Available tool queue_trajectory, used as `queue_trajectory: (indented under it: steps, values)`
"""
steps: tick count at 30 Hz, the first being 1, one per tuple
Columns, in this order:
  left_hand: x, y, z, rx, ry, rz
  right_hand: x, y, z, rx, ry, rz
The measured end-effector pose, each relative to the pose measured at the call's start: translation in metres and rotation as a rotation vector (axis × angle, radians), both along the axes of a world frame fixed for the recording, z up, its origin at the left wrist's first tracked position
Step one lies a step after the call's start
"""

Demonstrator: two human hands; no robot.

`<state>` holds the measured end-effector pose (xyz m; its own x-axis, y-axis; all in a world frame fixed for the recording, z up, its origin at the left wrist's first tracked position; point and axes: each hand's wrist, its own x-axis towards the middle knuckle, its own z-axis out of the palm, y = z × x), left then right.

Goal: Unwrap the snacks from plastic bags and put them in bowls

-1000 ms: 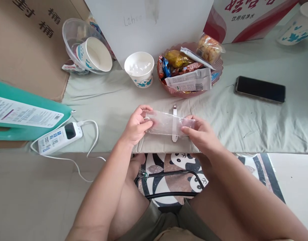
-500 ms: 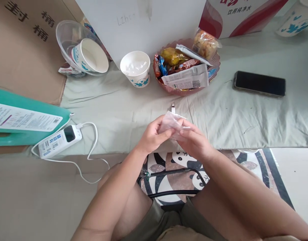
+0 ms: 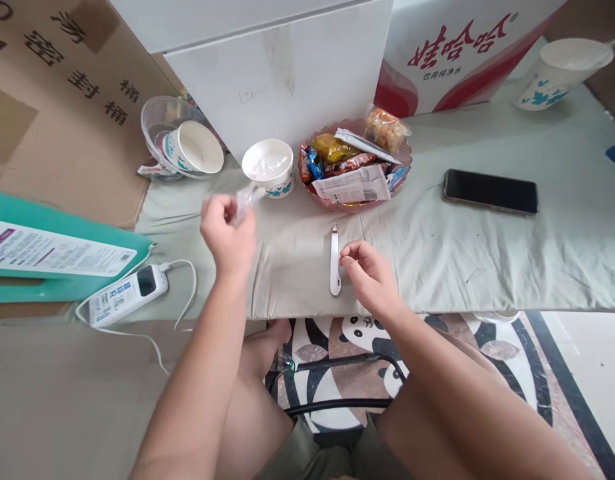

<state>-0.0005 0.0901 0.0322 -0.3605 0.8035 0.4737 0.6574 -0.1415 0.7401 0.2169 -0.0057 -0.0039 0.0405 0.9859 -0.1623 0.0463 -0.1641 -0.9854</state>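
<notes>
My left hand [image 3: 230, 230] is closed on a crumpled clear plastic wrapper [image 3: 247, 202], held up just in front of a white paper cup [image 3: 267, 167] with blue leaf print. Clear plastic shows inside that cup. Beside my right hand [image 3: 368, 273] lies a slim white tool [image 3: 335, 263] with a small metal tip pointing away from me; its exact kind I cannot make out. The right fingers are loosely curled and apart, with nothing seen between them. Their tips are close to the tool's right side; whether they touch it I cannot tell.
Behind the tool stands a pink bowl [image 3: 355, 203] of wrapped snacks. A phone [image 3: 490, 191] lies to the right. At left are a clear tub [image 3: 152, 123] holding a paper cup, a green jug [image 3: 62, 247] and a white power bank [image 3: 127, 293] with its cable. Boxes line the back.
The hands have parted. My left hand has carried the wrapper left and forward towards the cup, while my right hand has let go of it. The white tool now shows in full.
</notes>
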Motion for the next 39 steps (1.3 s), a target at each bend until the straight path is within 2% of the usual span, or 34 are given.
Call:
queue_trajectory:
  steps: [1, 3, 6, 7, 10, 13, 18, 20, 23, 28, 32, 35, 39]
  values:
    - [0.004, 0.018, 0.008, 0.045, 0.072, 0.025, 0.000, 0.001, 0.001, 0.002, -0.007, 0.006]
    - [0.014, 0.056, 0.020, 0.011, 0.167, 0.035, -0.001, 0.004, 0.002, 0.003, -0.017, 0.012]
    - [0.023, 0.105, 0.029, -0.204, 0.412, -0.043, 0.001, 0.009, 0.003, 0.014, -0.049, 0.004]
    - [0.024, 0.116, 0.030, -0.292, 0.526, -0.120, 0.002, 0.011, 0.003, 0.023, -0.062, -0.002]
    - [0.021, 0.137, 0.033, -0.576, 0.745, -0.316, 0.005, 0.014, 0.003, 0.051, -0.085, -0.021]
    - [0.018, 0.148, 0.036, -0.728, 0.819, -0.438, 0.008, 0.018, 0.002, 0.084, -0.099, -0.046]
    - [0.024, 0.143, 0.035, -0.841, 0.902, -0.468, 0.020, 0.039, -0.003, 0.240, -0.219, -0.221]
    - [0.025, 0.134, 0.031, -0.811, 0.958, -0.482, 0.026, 0.049, -0.005, 0.319, -0.369, -0.252]
    - [0.022, 0.117, 0.024, -0.725, 1.041, -0.470, 0.032, 0.058, -0.007, 0.379, -0.593, -0.227]
    - [0.018, 0.097, 0.022, -0.649, 1.030, -0.399, 0.032, 0.060, -0.004, 0.312, -0.832, -0.192]
    - [0.025, 0.087, 0.029, -0.632, 1.057, -0.385, 0.031, 0.065, 0.002, 0.165, -0.847, -0.194]
    - [0.035, 0.083, 0.035, -0.615, 1.060, -0.372, 0.035, 0.072, 0.005, 0.063, -0.832, -0.250]
    - [0.046, 0.082, 0.041, -0.613, 1.077, -0.373, 0.047, 0.082, 0.004, 0.156, -0.785, -0.292]
